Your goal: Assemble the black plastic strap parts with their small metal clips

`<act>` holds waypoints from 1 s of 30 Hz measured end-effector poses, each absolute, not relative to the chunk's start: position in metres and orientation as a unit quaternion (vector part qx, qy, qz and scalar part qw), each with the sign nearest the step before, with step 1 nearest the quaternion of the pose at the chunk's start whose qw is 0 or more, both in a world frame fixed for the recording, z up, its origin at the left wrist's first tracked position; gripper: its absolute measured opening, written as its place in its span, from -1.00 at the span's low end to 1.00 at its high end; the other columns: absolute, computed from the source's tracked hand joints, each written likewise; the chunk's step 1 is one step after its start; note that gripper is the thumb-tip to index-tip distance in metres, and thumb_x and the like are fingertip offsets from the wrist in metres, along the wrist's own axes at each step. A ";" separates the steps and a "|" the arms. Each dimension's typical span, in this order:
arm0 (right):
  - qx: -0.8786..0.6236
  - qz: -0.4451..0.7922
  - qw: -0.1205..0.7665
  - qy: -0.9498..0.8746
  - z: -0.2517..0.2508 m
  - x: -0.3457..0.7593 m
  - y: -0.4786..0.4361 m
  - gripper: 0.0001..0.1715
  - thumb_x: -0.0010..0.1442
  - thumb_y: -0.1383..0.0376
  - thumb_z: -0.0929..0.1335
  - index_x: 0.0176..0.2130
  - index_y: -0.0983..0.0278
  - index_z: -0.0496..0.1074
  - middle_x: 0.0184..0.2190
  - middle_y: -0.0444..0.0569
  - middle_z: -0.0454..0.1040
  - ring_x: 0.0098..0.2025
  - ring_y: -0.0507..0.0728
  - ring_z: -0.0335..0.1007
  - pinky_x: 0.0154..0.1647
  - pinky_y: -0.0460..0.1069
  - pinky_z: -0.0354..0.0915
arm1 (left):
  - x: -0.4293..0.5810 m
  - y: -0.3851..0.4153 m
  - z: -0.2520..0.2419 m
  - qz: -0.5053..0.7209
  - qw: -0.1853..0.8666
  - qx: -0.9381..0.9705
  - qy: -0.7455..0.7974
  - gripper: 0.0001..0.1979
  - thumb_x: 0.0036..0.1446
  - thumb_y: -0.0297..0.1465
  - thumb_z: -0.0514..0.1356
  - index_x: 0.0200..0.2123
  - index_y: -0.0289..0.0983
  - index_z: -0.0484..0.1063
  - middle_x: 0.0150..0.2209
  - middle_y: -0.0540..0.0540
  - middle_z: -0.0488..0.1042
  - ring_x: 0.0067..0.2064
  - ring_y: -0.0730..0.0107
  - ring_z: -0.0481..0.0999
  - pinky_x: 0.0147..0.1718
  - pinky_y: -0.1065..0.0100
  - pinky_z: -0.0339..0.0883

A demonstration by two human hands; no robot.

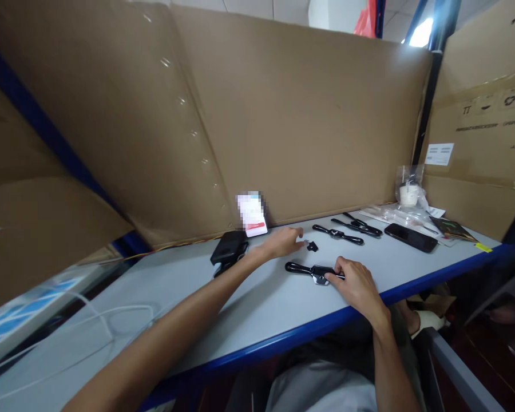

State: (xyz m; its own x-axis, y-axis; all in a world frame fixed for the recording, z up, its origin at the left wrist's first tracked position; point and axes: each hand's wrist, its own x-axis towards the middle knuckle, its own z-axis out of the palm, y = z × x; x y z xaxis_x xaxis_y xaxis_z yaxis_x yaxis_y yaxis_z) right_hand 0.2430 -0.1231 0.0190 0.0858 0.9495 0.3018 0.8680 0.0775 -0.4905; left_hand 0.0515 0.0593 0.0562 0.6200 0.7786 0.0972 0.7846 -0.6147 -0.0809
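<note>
My right hand (357, 281) is closed around the right end of a black spokeshave (299, 268), keeping it near the front of the table. A bright metal blade (320, 279) shows at the tool's middle, partly covered by the fingertips. Further back, my left hand (283, 242) reaches over the table with its fingers apart, slightly blurred. Close to those fingertips lies a small black part (312, 246); whether they touch it is hard to see. Behind it another spokeshave (337, 234) lies flat, and more black tools of that shape (360, 226) rest to its right.
A lit phone (253, 214) leans against the cardboard wall (309, 126). Left of my left hand sits a black case-like object (228, 249). A dark phone (411, 237) and clear plastic bags (405, 216) lie at the right. White cables (111, 312) run across the left side.
</note>
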 end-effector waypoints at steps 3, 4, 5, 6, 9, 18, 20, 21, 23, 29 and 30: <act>-0.676 0.071 0.288 -0.674 0.021 0.242 -0.124 -0.85 0.30 0.21 0.41 -0.29 0.21 0.41 -0.31 -0.09 0.56 -0.22 0.14 0.44 -0.27 -0.03 0.05 | 0.069 0.064 0.043 0.002 0.093 -0.895 -0.437 -0.67 0.40 -0.25 0.01 0.00 -0.35 0.41 -0.07 -0.36 0.58 -0.07 0.04 0.60 -0.13 0.21 0.40; -0.677 0.072 0.286 -0.675 0.021 0.242 -0.124 -0.85 0.30 0.21 0.41 -0.29 0.21 0.41 -0.31 -0.09 0.56 -0.22 0.13 0.43 -0.27 -0.03 0.05 | 0.072 0.065 0.040 0.007 0.096 -0.897 -0.431 -0.68 0.41 -0.30 -0.02 0.01 -0.37 0.40 -0.06 -0.39 0.57 -0.05 0.03 0.60 -0.10 0.18 0.40; -0.677 0.072 0.285 -0.674 0.021 0.242 -0.124 -0.85 0.30 0.20 0.41 -0.29 0.21 0.41 -0.32 -0.09 0.55 -0.23 0.13 0.43 -0.28 -0.03 0.05 | 0.073 0.066 0.038 0.013 0.100 -0.899 -0.426 -0.70 0.41 -0.37 -0.05 0.02 -0.39 0.38 -0.06 -0.40 0.56 -0.04 0.03 0.59 -0.08 0.17 0.39; -0.678 0.073 0.286 -0.673 0.021 0.242 -0.124 -0.84 0.30 0.20 0.41 -0.29 0.21 0.40 -0.32 -0.10 0.55 -0.23 0.13 0.43 -0.28 -0.03 0.05 | 0.073 0.067 0.036 0.019 0.104 -0.901 -0.420 -0.71 0.40 -0.43 -0.06 0.03 -0.39 0.36 -0.06 -0.40 0.56 -0.04 0.04 0.59 -0.06 0.16 0.39; -0.677 0.073 0.289 -0.673 0.020 0.242 -0.123 -0.84 0.30 0.20 0.40 -0.30 0.21 0.40 -0.33 -0.10 0.55 -0.24 0.13 0.43 -0.29 -0.03 0.03 | 0.069 0.068 0.034 0.031 0.114 -0.904 -0.412 -0.72 0.33 -0.55 -0.07 0.01 -0.42 0.33 -0.11 -0.40 0.57 -0.07 0.07 0.60 -0.05 0.15 0.40; -0.679 0.068 0.284 -0.673 0.020 0.242 -0.123 -0.84 0.29 0.20 0.41 -0.30 0.20 0.40 -0.32 -0.09 0.55 -0.23 0.14 0.44 -0.30 -0.03 0.03 | 0.048 0.046 0.040 0.025 0.140 -0.904 -0.403 -0.75 0.30 -0.59 -0.11 -0.09 -0.44 0.30 -0.23 -0.41 0.57 -0.21 0.09 0.61 -0.22 0.20 0.40; -0.680 0.068 0.281 -0.674 0.019 0.242 -0.123 -0.84 0.29 0.19 0.41 -0.29 0.20 0.40 -0.33 -0.09 0.55 -0.24 0.14 0.43 -0.30 -0.02 0.03 | 0.038 0.040 0.044 0.023 0.145 -0.904 -0.401 -0.77 0.28 -0.60 -0.09 -0.08 -0.42 0.28 -0.23 -0.37 0.56 -0.20 0.12 0.60 -0.23 0.23 0.38; -0.679 0.068 0.280 -0.675 0.019 0.243 -0.123 -0.83 0.29 0.18 0.41 -0.29 0.20 0.40 -0.34 -0.09 0.55 -0.24 0.14 0.43 -0.30 -0.02 0.02 | 0.034 0.037 0.048 0.021 0.149 -0.903 -0.402 -0.77 0.27 -0.61 -0.08 -0.07 -0.41 0.26 -0.24 -0.34 0.56 -0.21 0.13 0.59 -0.24 0.25 0.37; -0.675 0.068 0.282 -0.679 0.018 0.243 -0.123 -0.81 0.29 0.16 0.41 -0.29 0.20 0.40 -0.34 -0.09 0.54 -0.24 0.14 0.42 -0.30 -0.03 0.02 | 0.026 0.028 0.056 0.001 0.159 -0.903 -0.398 -0.78 0.26 -0.61 -0.08 -0.08 -0.38 0.24 -0.32 -0.26 0.53 -0.28 0.18 0.57 -0.28 0.27 0.34; -0.670 0.074 0.287 -0.681 0.020 0.243 -0.124 -0.79 0.27 0.16 0.43 -0.30 0.21 0.40 -0.34 -0.10 0.54 -0.24 0.13 0.43 -0.30 -0.04 0.02 | 0.031 -0.029 0.074 -0.105 0.123 -0.937 -0.309 -0.82 0.38 -0.49 -0.16 -0.19 -0.24 0.20 -0.32 -0.14 0.46 -0.35 0.26 0.43 -0.34 0.29 0.29; -0.671 0.076 0.286 -0.680 0.020 0.243 -0.124 -0.79 0.27 0.16 0.43 -0.30 0.22 0.40 -0.33 -0.10 0.54 -0.24 0.13 0.43 -0.30 -0.04 0.02 | 0.035 -0.040 0.073 -0.103 0.119 -0.942 -0.297 -0.82 0.38 -0.51 -0.15 -0.22 -0.24 0.20 -0.32 -0.14 0.45 -0.34 0.25 0.43 -0.32 0.27 0.29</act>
